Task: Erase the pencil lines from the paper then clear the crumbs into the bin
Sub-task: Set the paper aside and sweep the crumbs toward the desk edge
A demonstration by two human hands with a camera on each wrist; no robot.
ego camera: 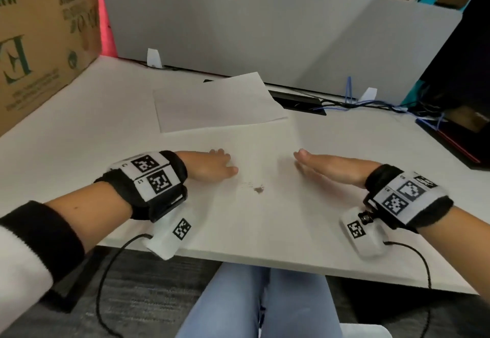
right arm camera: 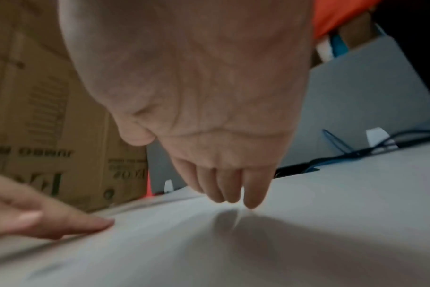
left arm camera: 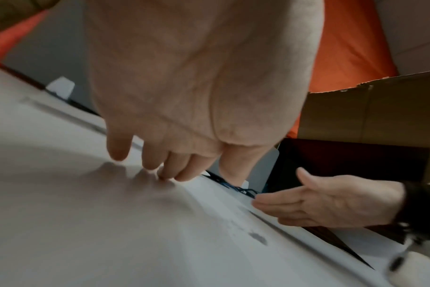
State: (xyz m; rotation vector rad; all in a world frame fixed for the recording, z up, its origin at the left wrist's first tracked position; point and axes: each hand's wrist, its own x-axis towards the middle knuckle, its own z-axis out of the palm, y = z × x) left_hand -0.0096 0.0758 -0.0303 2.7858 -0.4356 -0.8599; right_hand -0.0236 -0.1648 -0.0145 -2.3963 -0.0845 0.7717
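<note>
Erasing looks done, I'm on crumbs: left hand [ego camera: 212, 166] flat holding the paper [ego camera: 238, 178], right hand [ego camera: 328, 168] open, empty, edge-down; next sweep crumbs [ego camera: 258, 189] toward a bin I can't see.

Large white paper [ego camera: 254, 221] lies flat on the desk's near side, reaching to the front edge, with no pencil lines visible on it. Small pile of brownish-grey eraser crumbs [ego camera: 258, 189] sits near the sheet's middle, a faint scatter trailing left. Second white sheet [ego camera: 214, 104] lies farther back, rotated, its near edge overlapping the big one.
</note>
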